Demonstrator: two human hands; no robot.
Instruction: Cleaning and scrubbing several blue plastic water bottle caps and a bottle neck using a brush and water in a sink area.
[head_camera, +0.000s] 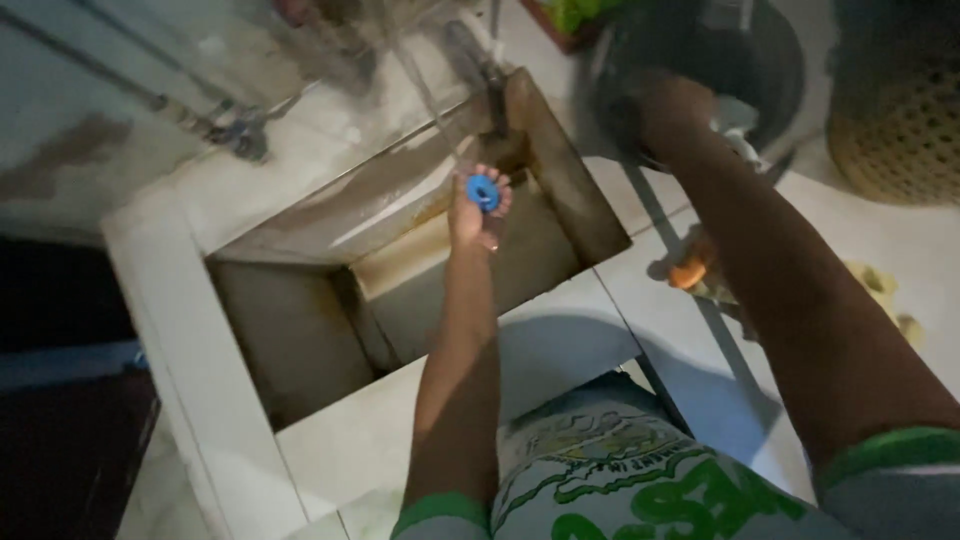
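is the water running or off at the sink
Running: a thin stream falls toward the left hand, which holds a blue tap handle.

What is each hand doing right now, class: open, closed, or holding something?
Left hand: closed on a small blue round cap over the sink.
Right hand: reaching into a dark pot; grip cannot be told.

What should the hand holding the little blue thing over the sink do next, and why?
Probably keep the left hand where it is and turn the blue round piece under the water stream, since the stream falls just beside it into the sink.
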